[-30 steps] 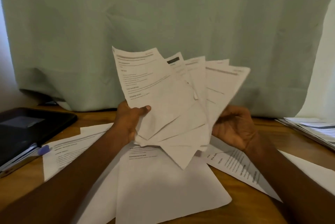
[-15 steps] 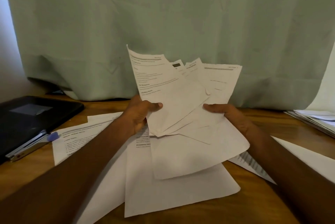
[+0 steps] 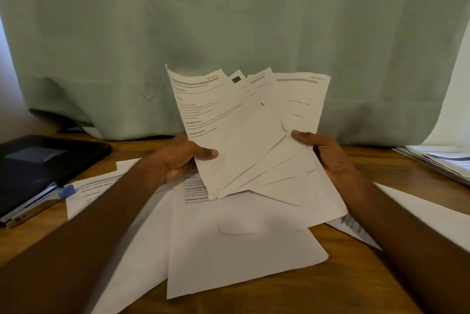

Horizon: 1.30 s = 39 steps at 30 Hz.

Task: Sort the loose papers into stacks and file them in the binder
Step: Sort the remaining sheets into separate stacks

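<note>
A fan of several printed sheets (image 3: 244, 135) stands upright above the wooden table. My left hand (image 3: 183, 158) grips the fan's lower left edge, thumb across the front sheet. My right hand (image 3: 323, 153) holds the right side, thumb on the front of the rearmost sheet, which bends down toward the table. More loose papers (image 3: 236, 257) lie flat on the table under my arms. The black binder (image 3: 38, 169) lies closed at the far left.
A pen with a blue cap (image 3: 66, 190) lies by the binder's near edge. A separate stack of papers (image 3: 437, 161) sits at the right edge. A pale green curtain (image 3: 229, 34) hangs behind the table (image 3: 356, 288).
The fan has been drawn narrower and lower. My right hand came round from behind the sheets to hold their right side, thumb in front. The view has shifted a little.
</note>
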Each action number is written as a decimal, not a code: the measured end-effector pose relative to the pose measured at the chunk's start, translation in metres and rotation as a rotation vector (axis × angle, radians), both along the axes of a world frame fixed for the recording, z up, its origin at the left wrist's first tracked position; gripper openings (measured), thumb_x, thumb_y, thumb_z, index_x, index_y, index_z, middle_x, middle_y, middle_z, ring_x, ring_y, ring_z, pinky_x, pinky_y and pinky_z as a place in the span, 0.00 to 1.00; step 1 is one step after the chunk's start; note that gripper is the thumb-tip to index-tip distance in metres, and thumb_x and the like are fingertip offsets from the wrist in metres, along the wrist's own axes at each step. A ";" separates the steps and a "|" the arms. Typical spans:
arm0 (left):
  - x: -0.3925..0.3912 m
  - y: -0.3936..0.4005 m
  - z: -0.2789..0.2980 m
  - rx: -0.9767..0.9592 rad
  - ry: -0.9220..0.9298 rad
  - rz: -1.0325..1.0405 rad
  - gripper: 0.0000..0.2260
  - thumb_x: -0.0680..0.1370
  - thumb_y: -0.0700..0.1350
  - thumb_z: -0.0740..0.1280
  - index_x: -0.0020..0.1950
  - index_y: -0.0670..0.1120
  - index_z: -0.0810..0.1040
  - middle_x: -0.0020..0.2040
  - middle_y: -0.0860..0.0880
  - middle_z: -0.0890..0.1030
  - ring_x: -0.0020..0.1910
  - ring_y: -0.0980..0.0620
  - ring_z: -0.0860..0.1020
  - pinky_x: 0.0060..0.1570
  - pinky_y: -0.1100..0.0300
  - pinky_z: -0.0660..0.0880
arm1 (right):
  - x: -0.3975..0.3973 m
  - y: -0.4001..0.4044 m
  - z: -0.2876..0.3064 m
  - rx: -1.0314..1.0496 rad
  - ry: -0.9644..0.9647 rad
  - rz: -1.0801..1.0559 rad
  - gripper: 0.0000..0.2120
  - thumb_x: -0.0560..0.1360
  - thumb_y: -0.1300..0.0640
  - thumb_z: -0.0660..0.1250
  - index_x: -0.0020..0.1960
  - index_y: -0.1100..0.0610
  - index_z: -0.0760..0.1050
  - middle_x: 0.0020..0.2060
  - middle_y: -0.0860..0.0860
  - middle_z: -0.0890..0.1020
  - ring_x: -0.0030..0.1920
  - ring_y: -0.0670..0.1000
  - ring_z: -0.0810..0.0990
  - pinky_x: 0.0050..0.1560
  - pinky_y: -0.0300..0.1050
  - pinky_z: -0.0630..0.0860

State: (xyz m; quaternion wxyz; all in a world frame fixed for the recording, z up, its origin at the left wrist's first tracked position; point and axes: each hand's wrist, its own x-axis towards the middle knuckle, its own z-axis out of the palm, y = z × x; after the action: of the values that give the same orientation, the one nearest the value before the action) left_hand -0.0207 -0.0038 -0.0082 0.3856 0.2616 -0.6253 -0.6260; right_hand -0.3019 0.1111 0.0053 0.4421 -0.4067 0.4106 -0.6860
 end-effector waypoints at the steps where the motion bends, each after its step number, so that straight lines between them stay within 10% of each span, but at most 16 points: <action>1: 0.001 -0.001 -0.001 -0.002 0.001 0.005 0.27 0.72 0.28 0.73 0.69 0.44 0.77 0.61 0.44 0.84 0.62 0.43 0.82 0.57 0.47 0.81 | 0.001 0.001 0.000 -0.029 -0.032 0.007 0.18 0.80 0.64 0.65 0.69 0.65 0.74 0.54 0.59 0.84 0.49 0.58 0.85 0.47 0.52 0.85; 12: -0.010 0.002 -0.002 -0.028 -0.034 -0.027 0.29 0.71 0.27 0.73 0.70 0.47 0.77 0.62 0.45 0.84 0.61 0.44 0.83 0.63 0.42 0.77 | -0.013 -0.002 0.008 -0.045 0.040 -0.213 0.18 0.85 0.55 0.60 0.71 0.64 0.71 0.46 0.50 0.85 0.44 0.50 0.84 0.44 0.42 0.84; 20: -0.013 0.015 0.008 -0.175 0.101 0.084 0.30 0.70 0.32 0.75 0.70 0.46 0.76 0.62 0.48 0.84 0.62 0.48 0.82 0.58 0.55 0.81 | 0.002 0.000 -0.001 -0.163 0.034 -0.188 0.19 0.81 0.53 0.69 0.71 0.55 0.75 0.61 0.57 0.83 0.62 0.63 0.82 0.60 0.63 0.80; 29: -0.024 0.036 0.032 -0.462 0.184 0.182 0.29 0.72 0.35 0.77 0.71 0.47 0.74 0.63 0.52 0.83 0.64 0.52 0.81 0.62 0.56 0.78 | 0.039 0.028 0.036 -0.509 0.426 -0.600 0.16 0.86 0.51 0.59 0.71 0.53 0.73 0.61 0.46 0.83 0.60 0.46 0.82 0.62 0.45 0.80; 34: -0.033 0.040 0.027 -0.354 0.266 0.242 0.20 0.73 0.36 0.76 0.65 0.43 0.80 0.58 0.48 0.86 0.59 0.48 0.84 0.61 0.53 0.80 | 0.038 0.025 0.030 -0.248 0.272 -0.276 0.28 0.84 0.35 0.51 0.70 0.51 0.77 0.59 0.51 0.85 0.60 0.54 0.84 0.65 0.62 0.78; 39: -0.024 0.037 0.037 -0.366 0.394 0.421 0.19 0.73 0.35 0.76 0.62 0.45 0.81 0.56 0.51 0.86 0.56 0.52 0.84 0.57 0.56 0.81 | 0.039 0.029 0.029 -0.175 0.133 0.112 0.35 0.76 0.28 0.53 0.71 0.50 0.74 0.64 0.54 0.83 0.64 0.57 0.81 0.65 0.56 0.78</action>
State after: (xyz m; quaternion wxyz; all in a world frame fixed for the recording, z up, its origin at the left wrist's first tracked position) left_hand -0.0444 0.0330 0.0284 0.6604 0.1852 -0.5730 -0.4486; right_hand -0.2631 0.1399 0.0343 0.4143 -0.5106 0.3544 -0.6648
